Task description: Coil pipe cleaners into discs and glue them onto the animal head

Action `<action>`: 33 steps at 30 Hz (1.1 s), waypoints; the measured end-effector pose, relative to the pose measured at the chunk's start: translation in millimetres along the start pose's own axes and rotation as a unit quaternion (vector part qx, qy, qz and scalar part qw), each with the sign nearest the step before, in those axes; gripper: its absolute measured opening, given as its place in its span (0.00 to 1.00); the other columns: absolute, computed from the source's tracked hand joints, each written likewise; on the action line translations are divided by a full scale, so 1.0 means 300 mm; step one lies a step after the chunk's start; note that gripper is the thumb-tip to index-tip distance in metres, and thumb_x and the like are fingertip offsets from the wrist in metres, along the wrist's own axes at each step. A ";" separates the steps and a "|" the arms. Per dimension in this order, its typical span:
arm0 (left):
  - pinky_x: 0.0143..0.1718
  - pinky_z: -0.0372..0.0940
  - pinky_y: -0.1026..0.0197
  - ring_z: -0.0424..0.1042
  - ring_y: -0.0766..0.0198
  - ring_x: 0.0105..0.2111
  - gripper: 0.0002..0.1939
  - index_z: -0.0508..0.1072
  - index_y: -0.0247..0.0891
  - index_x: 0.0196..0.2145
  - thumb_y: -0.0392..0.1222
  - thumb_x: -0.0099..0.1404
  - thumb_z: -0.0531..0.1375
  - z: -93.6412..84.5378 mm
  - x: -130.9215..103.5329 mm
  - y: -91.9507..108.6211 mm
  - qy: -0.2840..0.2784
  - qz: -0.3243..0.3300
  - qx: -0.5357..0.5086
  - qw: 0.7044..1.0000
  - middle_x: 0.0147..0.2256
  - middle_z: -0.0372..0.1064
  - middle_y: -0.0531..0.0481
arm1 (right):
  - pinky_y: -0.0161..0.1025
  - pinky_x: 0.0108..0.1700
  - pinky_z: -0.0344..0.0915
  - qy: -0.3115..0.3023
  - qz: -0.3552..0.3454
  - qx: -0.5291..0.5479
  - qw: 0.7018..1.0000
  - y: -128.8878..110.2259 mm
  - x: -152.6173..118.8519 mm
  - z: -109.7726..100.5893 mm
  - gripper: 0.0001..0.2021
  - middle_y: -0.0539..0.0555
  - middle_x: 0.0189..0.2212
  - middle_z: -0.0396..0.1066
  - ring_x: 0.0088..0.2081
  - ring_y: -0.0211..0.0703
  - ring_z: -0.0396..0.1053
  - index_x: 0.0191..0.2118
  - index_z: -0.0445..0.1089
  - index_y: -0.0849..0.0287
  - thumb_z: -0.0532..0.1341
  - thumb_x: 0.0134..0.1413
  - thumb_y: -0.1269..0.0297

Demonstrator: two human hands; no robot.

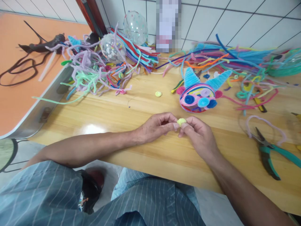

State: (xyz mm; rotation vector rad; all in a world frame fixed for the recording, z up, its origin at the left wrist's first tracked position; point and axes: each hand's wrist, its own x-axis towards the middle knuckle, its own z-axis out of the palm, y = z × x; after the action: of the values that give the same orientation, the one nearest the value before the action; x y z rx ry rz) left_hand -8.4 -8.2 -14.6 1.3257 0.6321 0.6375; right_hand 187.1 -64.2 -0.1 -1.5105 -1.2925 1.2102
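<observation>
Near the table's front, a small yellow coil [181, 121] is pinched between both hands. My left hand [160, 126] holds its left side with thumb and fingers; my right hand [198, 131] grips the right side, thumb in front. A second flat yellow coil [158, 94] lies on the wooden table [131, 153], beyond my left hand. Behind my right hand stands a colourful pipe-cleaner figure [198, 97] with two light-blue cones on top, blue and pink coils on its front, and a pink coil at each side.
Tangled lilac and green pipe cleaners [87, 69] and clear balloons [135, 27] are at the back left. More pipe cleaners [235, 58] spread along the back right. Teal-handled pliers [266, 149] lie at the right. A hot glue gun [47, 44] rests on the orange surface [21, 97].
</observation>
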 end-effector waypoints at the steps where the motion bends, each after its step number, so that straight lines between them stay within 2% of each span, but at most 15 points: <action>1: 0.31 0.56 0.63 0.57 0.70 0.26 0.18 0.74 0.35 0.38 0.55 0.69 0.66 0.000 0.000 0.002 0.003 -0.001 0.003 1.000 0.27 0.65 0.56 | 0.38 0.33 0.64 0.004 -0.005 -0.010 1.000 0.000 -0.002 0.001 0.13 0.49 0.23 0.74 0.27 0.39 0.69 0.31 0.71 0.55 0.66 0.60 0.51; 4: 0.31 0.56 0.64 0.57 0.70 0.26 0.18 0.73 0.36 0.36 0.55 0.68 0.66 0.000 0.002 0.008 0.001 -0.011 0.002 1.000 0.26 0.63 0.57 | 0.38 0.33 0.64 0.009 -0.021 -0.031 0.999 0.005 -0.007 0.002 0.13 0.49 0.24 0.73 0.28 0.39 0.69 0.30 0.71 0.55 0.65 0.60 0.53; 7: 0.30 0.55 0.64 0.56 0.71 0.26 0.18 0.71 0.36 0.35 0.55 0.68 0.65 0.000 0.002 0.013 -0.001 -0.028 0.003 1.000 0.27 0.61 0.58 | 0.38 0.35 0.67 0.012 -0.030 -0.017 0.999 0.010 -0.007 0.002 0.10 0.49 0.27 0.75 0.29 0.39 0.72 0.35 0.72 0.55 0.66 0.60 0.54; 10: 0.32 0.57 0.64 0.60 0.70 0.28 0.18 0.72 0.36 0.35 0.55 0.67 0.64 -0.004 0.001 0.027 -0.013 -0.039 0.028 0.999 0.29 0.64 0.56 | 0.39 0.35 0.70 0.015 -0.026 0.022 0.999 0.011 -0.002 0.002 0.12 0.49 0.28 0.77 0.28 0.40 0.73 0.38 0.72 0.54 0.68 0.58 0.53; 12: 0.33 0.59 0.63 0.63 0.69 0.29 0.18 0.73 0.35 0.36 0.56 0.68 0.62 -0.020 0.007 0.046 -0.010 -0.031 0.075 0.997 0.30 0.67 0.54 | 0.39 0.34 0.70 0.013 -0.016 0.038 0.999 0.012 0.004 0.002 0.12 0.49 0.26 0.76 0.27 0.40 0.73 0.37 0.72 0.54 0.69 0.57 0.52; 14: 0.35 0.61 0.62 0.65 0.67 0.31 0.17 0.74 0.35 0.37 0.54 0.71 0.60 -0.055 0.024 0.070 0.035 -0.001 0.165 0.986 0.31 0.70 0.53 | 0.39 0.33 0.70 0.010 -0.003 0.050 0.999 0.015 0.010 0.002 0.13 0.49 0.25 0.75 0.26 0.39 0.72 0.36 0.72 0.55 0.69 0.56 0.51; 16: 0.39 0.64 0.61 0.68 0.65 0.33 0.14 0.76 0.35 0.40 0.49 0.72 0.59 -0.105 0.053 0.091 0.114 0.036 0.293 0.949 0.34 0.72 0.50 | 0.38 0.31 0.69 0.004 0.006 0.059 0.998 0.020 0.013 0.005 0.15 0.49 0.24 0.74 0.25 0.39 0.71 0.36 0.71 0.55 0.69 0.55 0.49; 19: 0.46 0.67 0.57 0.72 0.61 0.39 0.13 0.76 0.33 0.50 0.40 0.72 0.59 -0.185 0.110 0.105 0.211 0.038 0.471 0.856 0.43 0.75 0.43 | 0.38 0.29 0.67 -0.013 0.006 0.046 0.999 0.030 0.015 0.008 0.16 0.48 0.23 0.73 0.25 0.39 0.70 0.37 0.70 0.54 0.68 0.55 0.47; 21: 0.49 0.68 0.54 0.75 0.56 0.43 0.17 0.75 0.33 0.56 0.40 0.73 0.58 -0.223 0.145 0.100 0.217 -0.003 0.545 0.810 0.48 0.73 0.39 | 0.38 0.29 0.66 -0.017 -0.004 0.011 1.000 0.036 0.014 0.008 0.15 0.49 0.24 0.73 0.26 0.40 0.70 0.37 0.71 0.54 0.67 0.56 0.48; 23: 0.50 0.69 0.52 0.75 0.53 0.46 0.16 0.76 0.35 0.55 0.41 0.74 0.57 -0.244 0.167 0.089 0.194 -0.040 0.587 0.785 0.50 0.72 0.38 | 0.39 0.31 0.66 -0.012 -0.029 -0.042 0.999 0.041 0.014 0.004 0.12 0.50 0.27 0.75 0.28 0.41 0.71 0.37 0.71 0.54 0.66 0.58 0.50; 25: 0.50 0.69 0.52 0.75 0.52 0.46 0.13 0.78 0.36 0.50 0.39 0.73 0.56 -0.251 0.175 0.077 0.173 -0.048 0.599 0.780 0.49 0.72 0.38 | 0.40 0.35 0.67 -0.002 -0.061 -0.099 0.993 0.046 0.017 -0.003 0.09 0.51 0.30 0.77 0.31 0.42 0.73 0.38 0.72 0.53 0.64 0.60 0.54; 29: 0.51 0.70 0.54 0.75 0.55 0.44 0.09 0.77 0.36 0.43 0.35 0.69 0.57 -0.249 0.158 0.063 0.145 -0.018 0.586 0.797 0.46 0.72 0.41 | 0.41 0.37 0.68 0.002 -0.084 -0.162 0.983 0.052 0.027 -0.017 0.07 0.51 0.31 0.80 0.32 0.44 0.76 0.39 0.73 0.53 0.62 0.61 0.57; 31: 0.52 0.70 0.54 0.75 0.56 0.45 0.11 0.76 0.36 0.48 0.37 0.69 0.58 -0.242 0.146 0.062 0.135 0.001 0.580 0.804 0.48 0.71 0.41 | 0.41 0.36 0.68 0.003 -0.085 -0.161 0.983 0.051 0.031 -0.020 0.07 0.51 0.31 0.80 0.32 0.44 0.76 0.39 0.73 0.53 0.62 0.61 0.57; 33: 0.53 0.70 0.53 0.74 0.55 0.46 0.19 0.73 0.35 0.56 0.40 0.69 0.60 -0.232 0.142 0.065 0.122 0.017 0.576 0.808 0.51 0.70 0.39 | 0.41 0.36 0.68 0.002 -0.088 -0.155 0.984 0.048 0.033 -0.021 0.06 0.51 0.31 0.80 0.31 0.43 0.75 0.38 0.73 0.53 0.63 0.61 0.57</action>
State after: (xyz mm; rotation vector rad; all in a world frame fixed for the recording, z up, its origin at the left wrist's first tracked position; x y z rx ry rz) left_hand -31.9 71.9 -7.0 2.4039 1.3230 0.4302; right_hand 196.7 -56.6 -14.0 -1.5719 -1.6326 0.9222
